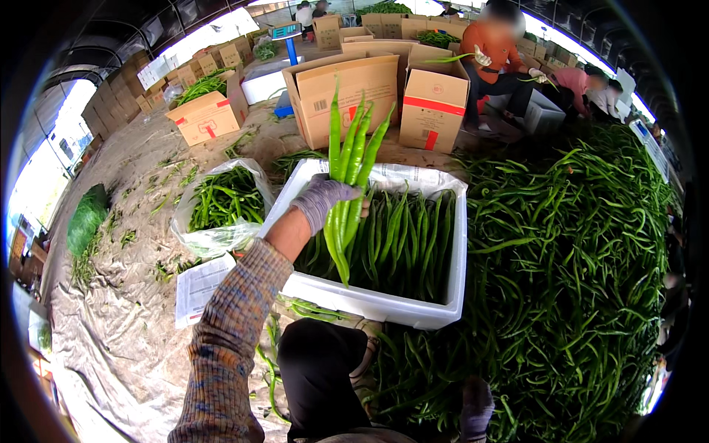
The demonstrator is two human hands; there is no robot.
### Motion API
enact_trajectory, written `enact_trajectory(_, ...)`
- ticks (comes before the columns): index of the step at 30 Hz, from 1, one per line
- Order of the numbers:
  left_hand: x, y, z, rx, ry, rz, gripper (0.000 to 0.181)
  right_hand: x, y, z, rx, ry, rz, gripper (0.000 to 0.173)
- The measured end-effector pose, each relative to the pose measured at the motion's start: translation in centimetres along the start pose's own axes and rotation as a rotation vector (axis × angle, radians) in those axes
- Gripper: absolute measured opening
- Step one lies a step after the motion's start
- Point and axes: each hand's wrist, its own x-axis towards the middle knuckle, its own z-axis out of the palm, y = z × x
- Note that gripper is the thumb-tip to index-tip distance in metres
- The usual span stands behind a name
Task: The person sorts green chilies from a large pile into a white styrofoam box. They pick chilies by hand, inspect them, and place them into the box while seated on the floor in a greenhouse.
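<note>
My left hand (328, 202), in a purple-grey knit glove, grips a bunch of several long green chili peppers (354, 160) around their middles. The bunch is held up over a white foam box (376, 310). Inside that box, more long green peppers (404, 238) lie side by side in a row, and a printed paper sheet (421, 176) lines its far wall. Low in the view, my right hand (477, 407), also gloved, is over the near part of a large heap of loose green peppers (559, 255). Its fingers are dark and indistinct, so their pose is unclear.
A clear plastic bag (207, 239) of peppers stands left of the foam box, near a printed sheet (202, 288). Cardboard boxes (354, 83) and a scale (288, 33) are beyond. A co-worker in orange (493, 50) sits at the far right, holding peppers. A green mesh sack (88, 219) lies left.
</note>
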Motion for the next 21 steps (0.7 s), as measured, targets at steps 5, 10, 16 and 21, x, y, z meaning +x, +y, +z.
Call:
enact_trajectory(5,7.9,-5.2,-11.5,0.066,0.229,-0.241,0.031,0.9,-1.2,0.1,-0.195,-0.105,-0.07,0.02)
enact_trajectory(10,12.5,-9.8,-16.0,-0.046,0.306,-0.428,0.027,0.9,1.8,1.1,-0.26,-0.149,0.063,0.025)
enact_trajectory(16,14.4,-12.1,-16.9,0.365,0.399,-0.547,0.049,1.1,4.8,4.7,-0.179,-0.205,0.238,0.025)
enact_trajectory(21,14.5,-9.9,-17.0,0.919,0.297,-0.515,0.05,1.7,3.0,6.3,-0.365,-0.251,-0.041,0.022)
